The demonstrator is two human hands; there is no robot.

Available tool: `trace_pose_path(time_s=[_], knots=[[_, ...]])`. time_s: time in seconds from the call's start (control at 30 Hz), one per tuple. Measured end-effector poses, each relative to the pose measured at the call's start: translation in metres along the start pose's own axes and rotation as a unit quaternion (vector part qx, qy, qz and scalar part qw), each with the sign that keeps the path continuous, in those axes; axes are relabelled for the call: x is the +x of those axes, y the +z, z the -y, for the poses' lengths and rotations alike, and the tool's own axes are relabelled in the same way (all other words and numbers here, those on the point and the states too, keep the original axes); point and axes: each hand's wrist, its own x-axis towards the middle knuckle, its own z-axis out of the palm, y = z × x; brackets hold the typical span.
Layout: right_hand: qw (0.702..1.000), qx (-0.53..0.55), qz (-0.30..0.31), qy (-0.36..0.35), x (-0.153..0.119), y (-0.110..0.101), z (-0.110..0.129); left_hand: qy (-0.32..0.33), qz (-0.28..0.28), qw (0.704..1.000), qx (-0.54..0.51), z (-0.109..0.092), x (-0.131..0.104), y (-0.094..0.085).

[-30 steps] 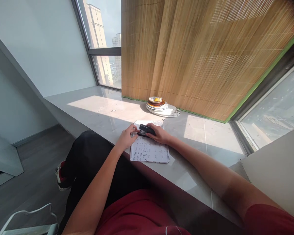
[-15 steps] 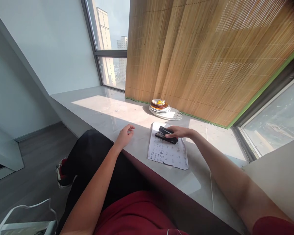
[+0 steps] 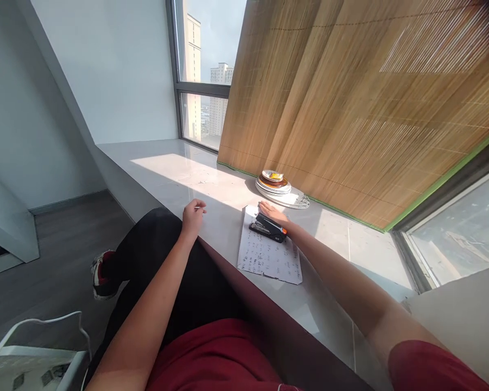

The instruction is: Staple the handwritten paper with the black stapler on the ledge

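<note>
A black stapler [image 3: 268, 228] with an orange-red spot at its rear end lies on a sheet of paper [image 3: 269, 263] covered in rows of handwriting. My right hand [image 3: 274, 212] is just behind the stapler, at the sheet's far edge. Its fingers are stretched out flat and it holds nothing that I can see. To the left of the paper, my left hand [image 3: 193, 215] hovers near the ledge's front edge, empty, with loosely bent fingers and the thumb apart from them.
A stack of small plates [image 3: 273, 183] stands on a round pale board [image 3: 299, 200] behind the paper. The pale tiled window ledge [image 3: 163, 176] runs below a bamboo blind [image 3: 321, 108]. A white-framed object with a cable [image 3: 36, 320] sits at lower left.
My right hand has let go of the stapler and moved to the far side of it, fingers now extended. The stapler's lifted top has come down. My left hand has shifted slightly left.
</note>
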Motion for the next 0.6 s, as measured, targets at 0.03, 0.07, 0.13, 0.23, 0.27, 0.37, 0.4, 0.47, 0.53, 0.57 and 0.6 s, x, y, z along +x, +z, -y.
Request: trace_pose_path(time_s=[0.03, 0.07, 0.13, 0.23, 0.27, 0.37, 0.4, 0.47, 0.53, 0.57, 0.6], knots=[[1.0, -0.001, 0.012, -0.007, 0.015, 0.009, 0.012, -0.002, -0.003, 1.0, -0.005, 0.0, -0.001, 0.0], [1.0, 0.0, 0.021, -0.016, 0.031, 0.018, 0.025, -0.003, -0.006, 1.0, -0.012, 0.0, -0.001, -0.001], [0.999, 0.005, 0.033, -0.034, 0.062, 0.038, 0.053, -0.002, -0.011, 1.0, -0.025, 0.0, -0.002, -0.003], [0.997, 0.019, 0.048, -0.059, 0.099, 0.06, 0.092, -0.007, -0.015, 0.999, -0.03, 0.0, -0.002, -0.006], [0.996, 0.025, 0.051, -0.07, 0.106, 0.064, 0.101, -0.012, -0.013, 0.999, -0.029, 0.0, -0.002, -0.006], [0.993, 0.039, 0.049, -0.103, 0.111, 0.066, 0.116, -0.018, 0.0, 0.999, -0.029, -0.002, -0.003, -0.008], [0.991, 0.049, 0.05, -0.118, 0.108, 0.063, 0.117, -0.016, 0.004, 0.999, -0.031, -0.002, -0.003, -0.008], [0.98, 0.083, 0.069, -0.164, 0.094, 0.055, 0.113, -0.008, 0.013, 0.999, -0.033, -0.001, -0.002, -0.009], [0.961, 0.128, 0.111, -0.218, 0.074, 0.043, 0.105, 0.002, 0.023, 0.999, -0.025, 0.0, -0.002, -0.009], [0.953, 0.147, 0.126, -0.233, 0.063, 0.036, 0.1, 0.011, 0.031, 0.999, -0.016, 0.0, -0.002, -0.009], [0.949, 0.161, 0.131, -0.237, 0.052, 0.03, 0.094, 0.025, 0.044, 0.999, -0.003, -0.001, -0.003, -0.009]])
